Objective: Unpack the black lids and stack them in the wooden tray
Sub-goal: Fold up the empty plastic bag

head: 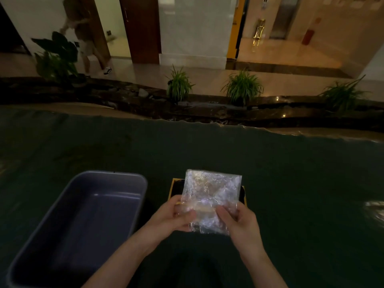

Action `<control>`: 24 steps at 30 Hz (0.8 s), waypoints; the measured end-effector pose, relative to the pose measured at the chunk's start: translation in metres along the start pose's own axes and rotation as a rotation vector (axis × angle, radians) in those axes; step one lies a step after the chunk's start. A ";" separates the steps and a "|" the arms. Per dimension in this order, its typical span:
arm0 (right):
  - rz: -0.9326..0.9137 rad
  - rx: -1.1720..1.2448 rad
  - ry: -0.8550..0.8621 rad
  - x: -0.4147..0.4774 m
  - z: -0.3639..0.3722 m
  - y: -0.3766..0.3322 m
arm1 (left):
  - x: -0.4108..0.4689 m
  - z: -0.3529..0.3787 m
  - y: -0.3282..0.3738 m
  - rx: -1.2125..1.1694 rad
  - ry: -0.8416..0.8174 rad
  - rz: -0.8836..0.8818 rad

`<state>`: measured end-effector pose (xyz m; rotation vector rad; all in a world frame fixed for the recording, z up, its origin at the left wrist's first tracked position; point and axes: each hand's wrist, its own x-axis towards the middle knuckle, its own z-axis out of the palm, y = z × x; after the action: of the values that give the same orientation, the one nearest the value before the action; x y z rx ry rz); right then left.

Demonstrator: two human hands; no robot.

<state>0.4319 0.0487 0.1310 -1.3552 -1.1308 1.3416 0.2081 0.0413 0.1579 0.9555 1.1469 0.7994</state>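
Note:
Both my hands hold a crinkled clear plastic bag (211, 194) upright above the table. My left hand (178, 215) pinches its lower left corner, and my right hand (236, 220) grips its lower right edge. Behind the bag stands the wooden tray (173, 189), small with yellowish walls and dark contents inside; the bag hides most of it. I cannot tell whether a black lid is inside the bag.
A grey rectangular plastic bin (83, 221) sits to the left of my hands on the dark green table cover (291, 183). Beyond the table's far edge are potted plants (178, 86) and a hallway, where a person (87, 38) walks at the far left.

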 end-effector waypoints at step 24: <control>0.113 0.222 0.226 -0.088 -0.035 0.033 | 0.027 0.048 -0.032 0.227 0.033 0.041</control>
<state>0.4683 -0.0438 0.1154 -1.3821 -0.7406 1.3137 0.2619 0.0433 0.1249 1.1598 1.2689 0.7301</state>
